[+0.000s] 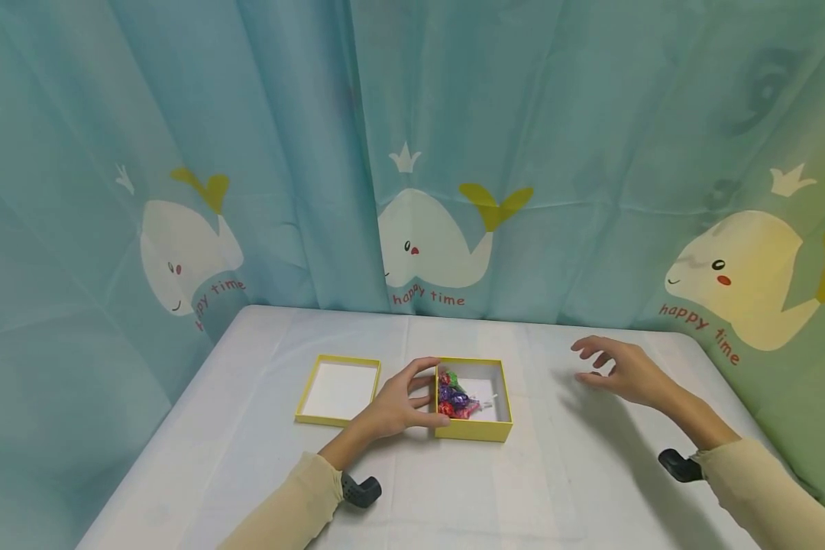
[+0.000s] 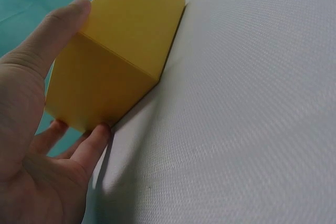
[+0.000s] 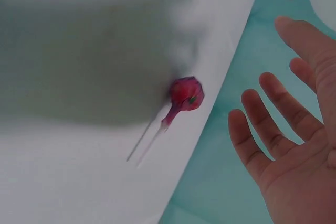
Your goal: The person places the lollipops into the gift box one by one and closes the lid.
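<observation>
A yellow box [image 1: 474,431] with a white inside stands upright on the table. Several wrapped lollipops [image 1: 457,399], in red, purple and green, lie heaped at its left side. My left hand [image 1: 397,403] grips the box's left end, thumb at the front corner and fingers along the far side; the left wrist view shows the thumb at the rim of the box [image 2: 113,51]. Over the table's right part hovers my right hand [image 1: 626,373], fingers loosely bent and holding nothing. A red-wrapped lollipop [image 3: 186,94] lies on the table near that hand in the right wrist view.
A shallow yellow-edged lid [image 1: 340,389] lies with its white inside up, left of the box. White cloth covers the table [image 1: 509,496]. Blue-green curtains [image 1: 302,191] with whale prints hang behind and beside it.
</observation>
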The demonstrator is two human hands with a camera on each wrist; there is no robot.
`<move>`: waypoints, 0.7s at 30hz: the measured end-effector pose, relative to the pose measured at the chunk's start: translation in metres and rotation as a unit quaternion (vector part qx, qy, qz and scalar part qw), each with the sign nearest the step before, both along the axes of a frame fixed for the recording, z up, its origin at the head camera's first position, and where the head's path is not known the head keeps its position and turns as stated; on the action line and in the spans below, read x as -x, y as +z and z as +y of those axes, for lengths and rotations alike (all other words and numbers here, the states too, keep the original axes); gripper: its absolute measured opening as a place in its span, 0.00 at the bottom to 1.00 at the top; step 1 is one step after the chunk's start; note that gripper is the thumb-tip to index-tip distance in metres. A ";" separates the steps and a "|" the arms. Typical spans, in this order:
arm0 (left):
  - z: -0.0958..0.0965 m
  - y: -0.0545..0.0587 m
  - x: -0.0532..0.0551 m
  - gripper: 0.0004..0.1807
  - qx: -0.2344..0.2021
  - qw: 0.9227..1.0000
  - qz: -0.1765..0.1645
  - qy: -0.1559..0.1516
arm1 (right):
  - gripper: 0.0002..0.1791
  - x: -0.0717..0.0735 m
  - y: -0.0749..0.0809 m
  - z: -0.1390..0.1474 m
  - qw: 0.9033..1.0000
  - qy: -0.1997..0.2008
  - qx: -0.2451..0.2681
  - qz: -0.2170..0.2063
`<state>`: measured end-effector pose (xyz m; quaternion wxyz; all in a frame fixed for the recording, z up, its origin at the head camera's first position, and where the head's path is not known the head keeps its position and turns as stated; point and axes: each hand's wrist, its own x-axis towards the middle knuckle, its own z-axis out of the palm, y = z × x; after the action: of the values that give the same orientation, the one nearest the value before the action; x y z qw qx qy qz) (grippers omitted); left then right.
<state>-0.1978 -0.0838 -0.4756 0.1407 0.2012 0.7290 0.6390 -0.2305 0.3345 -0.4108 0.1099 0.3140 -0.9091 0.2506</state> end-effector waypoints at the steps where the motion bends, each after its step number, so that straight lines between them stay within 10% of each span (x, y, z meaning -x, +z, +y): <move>1: 0.000 0.000 0.000 0.52 0.000 1.000 0.000 0.000 | 0.22 0.000 -0.001 0.002 1.000 -0.001 0.000 -0.001; 21: 0.000 0.000 0.001 0.52 0.000 1.000 0.005 -0.006 | 0.22 0.009 -0.029 0.026 0.993 -0.076 -0.047 -0.071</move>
<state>-0.1986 -0.0839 -0.4760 0.1409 0.2088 0.7286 0.6369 -0.2392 0.3606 -0.4396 0.0488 0.2303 -0.9466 0.2205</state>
